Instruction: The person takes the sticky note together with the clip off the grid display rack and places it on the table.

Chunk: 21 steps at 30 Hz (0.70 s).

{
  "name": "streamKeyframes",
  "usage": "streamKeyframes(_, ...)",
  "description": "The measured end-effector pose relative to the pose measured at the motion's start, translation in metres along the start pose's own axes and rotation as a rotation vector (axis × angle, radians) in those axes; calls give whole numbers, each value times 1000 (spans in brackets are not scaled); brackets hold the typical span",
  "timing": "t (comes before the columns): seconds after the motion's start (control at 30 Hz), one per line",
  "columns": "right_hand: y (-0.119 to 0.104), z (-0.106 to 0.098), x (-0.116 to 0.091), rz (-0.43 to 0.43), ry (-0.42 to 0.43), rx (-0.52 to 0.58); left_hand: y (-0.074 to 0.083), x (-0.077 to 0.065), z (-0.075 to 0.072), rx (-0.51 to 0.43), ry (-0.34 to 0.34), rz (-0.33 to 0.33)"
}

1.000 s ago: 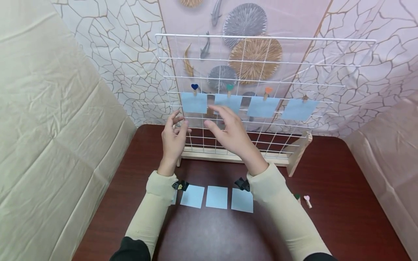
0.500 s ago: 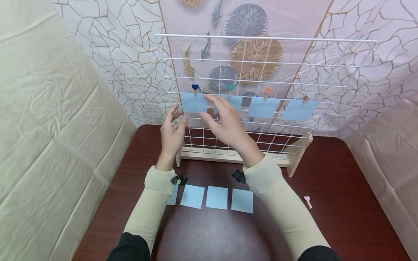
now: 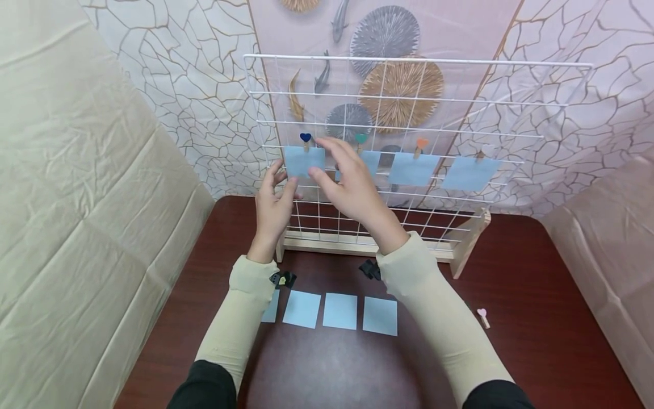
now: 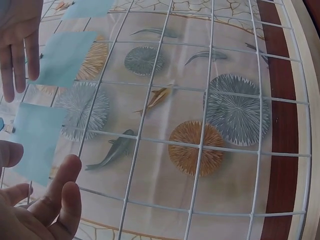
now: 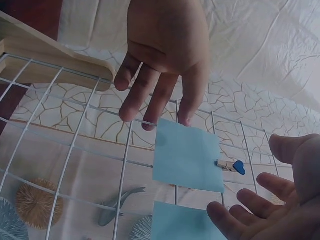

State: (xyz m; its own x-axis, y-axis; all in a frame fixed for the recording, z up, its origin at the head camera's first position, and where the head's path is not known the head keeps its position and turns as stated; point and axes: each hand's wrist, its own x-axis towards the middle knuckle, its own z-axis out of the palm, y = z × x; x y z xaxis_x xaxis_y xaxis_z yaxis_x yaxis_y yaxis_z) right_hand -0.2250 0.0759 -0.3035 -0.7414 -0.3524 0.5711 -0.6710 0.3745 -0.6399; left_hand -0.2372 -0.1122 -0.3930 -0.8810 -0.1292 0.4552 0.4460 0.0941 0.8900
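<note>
A light blue paper square (image 3: 296, 162) hangs on a white wire grid rack (image 3: 409, 99), held by a small wooden clothespin with a dark blue heart (image 3: 305, 138). My left hand (image 3: 274, 207) is at its left edge, thumb near the lower corner; in the right wrist view, the thumb tip (image 5: 186, 120) appears at the paper's edge, contact unclear. To its right is my right hand (image 3: 352, 184), fingers spread beside the paper and clothespin and partly covering a second blue square (image 3: 370, 162), which has a green heart clothespin (image 3: 361, 138). Neither hand grips anything.
Two more blue squares hang at right, one under an orange heart clothespin (image 3: 421, 145). Several blue squares, one being this square (image 3: 339, 311), lie on the dark red table (image 3: 541, 295). A pink heart clothespin (image 3: 483, 318) lies at right. The rack has a wooden base (image 3: 332, 244).
My right hand has moved left and up, toward the leftmost hanging square. My left hand has risen slightly. A green clothespin on the table is now hidden by my right sleeve.
</note>
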Motion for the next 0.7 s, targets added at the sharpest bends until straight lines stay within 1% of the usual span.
streamKeyframes(0.13,-1,0,5,6,-10,-2,0,2,2,-19,-2,1)
streamKeyframes(0.37,0,-2,14,36,-43,-8,0,5,2,-44,-1,-24)
streamKeyframes(0.57,-1,-1,22,63,-59,-21,1,9,2,-70,-8,-18)
streamKeyframes(0.7,-1,0,26,64,-64,-40,2,12,2,-98,-1,-36)
